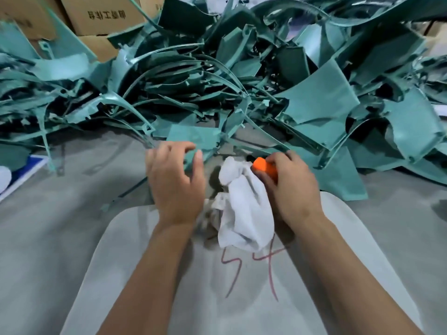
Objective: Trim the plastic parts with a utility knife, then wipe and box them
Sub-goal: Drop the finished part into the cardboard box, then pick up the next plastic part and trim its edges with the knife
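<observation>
A big heap of teal plastic parts [242, 81] fills the far half of the view. My right hand [292, 187] grips an orange utility knife [263, 166] and rests against a crumpled white cloth [244, 209] that lies between my hands. My left hand [175, 182] hovers with its fingers loosely curled just in front of a flat teal part [196, 139] at the near edge of the heap, and I see nothing in it. The knife's blade is hidden.
I work over a grey board [193, 286] with "54" written in red. Cardboard boxes [104, 15] stand behind the heap at the upper left. Grey floor [48, 226] spreads on both sides. A blue and white object [14, 175] lies at the left edge.
</observation>
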